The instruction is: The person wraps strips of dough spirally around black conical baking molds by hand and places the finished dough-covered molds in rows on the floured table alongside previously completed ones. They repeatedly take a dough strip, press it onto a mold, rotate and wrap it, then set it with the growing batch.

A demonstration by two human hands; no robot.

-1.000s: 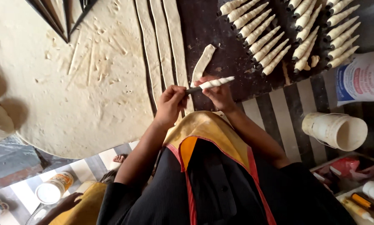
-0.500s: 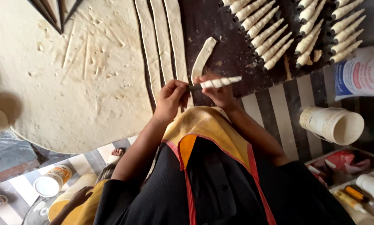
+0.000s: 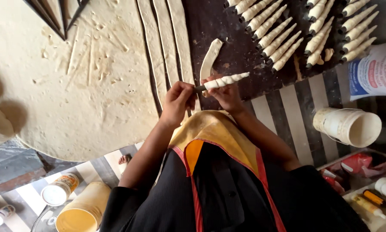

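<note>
Two bare hands meet just above the middle of the frame on a slim dark metal cone wound with a pale spiral of dough. The left hand pinches the cone's bare dark end between its fingertips, and the right hand cups the wrapped part from below, fingers curled around it. A loose strip of pale dough runs from the cone up toward the top of the frame, lying curved on the dark work board.

Further out, at upper right, rows of finished dough-wrapped cones lie side by side on the same board. Left of the hands, three long cut strips of dough stretch to the top edge, beside a broad sheet of rolled-out dough that fills the upper left and bears shallow cut marks. The board rests on a black-and-white striped cloth. On it, at right, a white plastic tub lies on its side, with a white printed bag above it. At lower left stand a yellow plastic cup and a small white-lidded jar. A yellow apron with red trim covers the person's lap.

Compared with the frame a second ago, the cone sits at much the same place and angle, both hands hold it as before, and the loose strip looks slightly shorter.
</note>
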